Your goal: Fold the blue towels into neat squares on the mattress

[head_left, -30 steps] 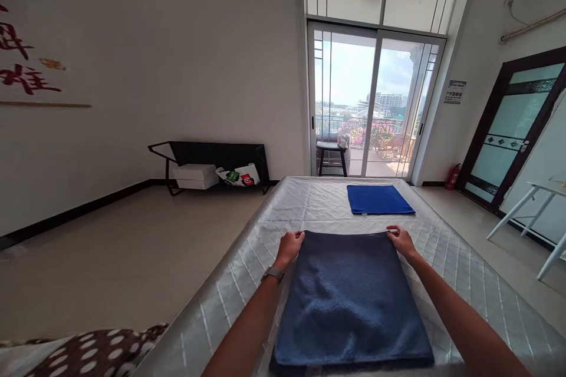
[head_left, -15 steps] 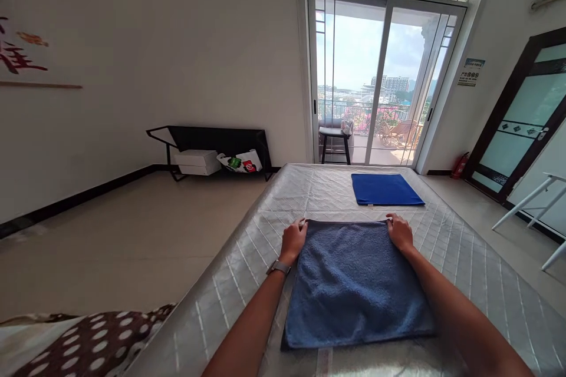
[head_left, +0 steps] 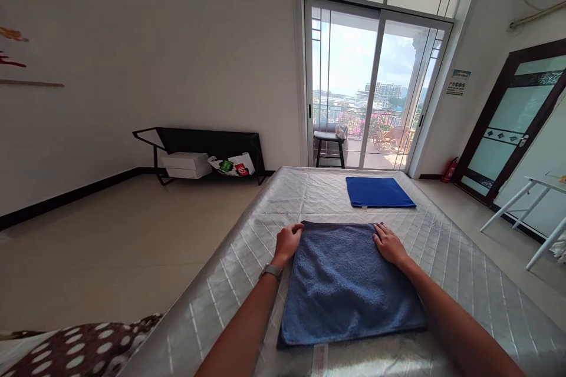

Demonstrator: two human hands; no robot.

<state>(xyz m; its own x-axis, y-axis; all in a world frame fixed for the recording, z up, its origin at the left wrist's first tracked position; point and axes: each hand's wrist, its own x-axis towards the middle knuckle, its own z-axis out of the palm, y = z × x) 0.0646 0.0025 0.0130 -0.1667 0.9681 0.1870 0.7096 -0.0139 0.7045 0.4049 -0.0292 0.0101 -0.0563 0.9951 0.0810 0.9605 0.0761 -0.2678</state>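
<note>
A greyish-blue towel point(head_left: 349, 283) lies spread in a near square on the silver quilted mattress point(head_left: 234, 283), with slight ripples toward its near edge. At its far left corner, my left hand point(head_left: 288, 243) is closed on the cloth, fingertips pinching the corner; a watch band circles that wrist. My right hand point(head_left: 390, 244) rests flat over the far right corner, its fingers stretched out and a little apart. Beyond the towel lies a folded bright blue cloth point(head_left: 380, 192), apart from both hands, with a small white tag on its near edge.
A brown polka-dot blanket point(head_left: 84, 347) is at the lower left. By the wall stands a black bench point(head_left: 207, 140) with white boxes point(head_left: 186, 165) beneath. A dark stool point(head_left: 329, 147) stands behind the glass door. White table legs point(head_left: 508, 206) are on the right.
My right hand has gone from gripping the far right corner to lying flat on it, fingers extended. My left hand stays at its corner. The view has shifted slightly.
</note>
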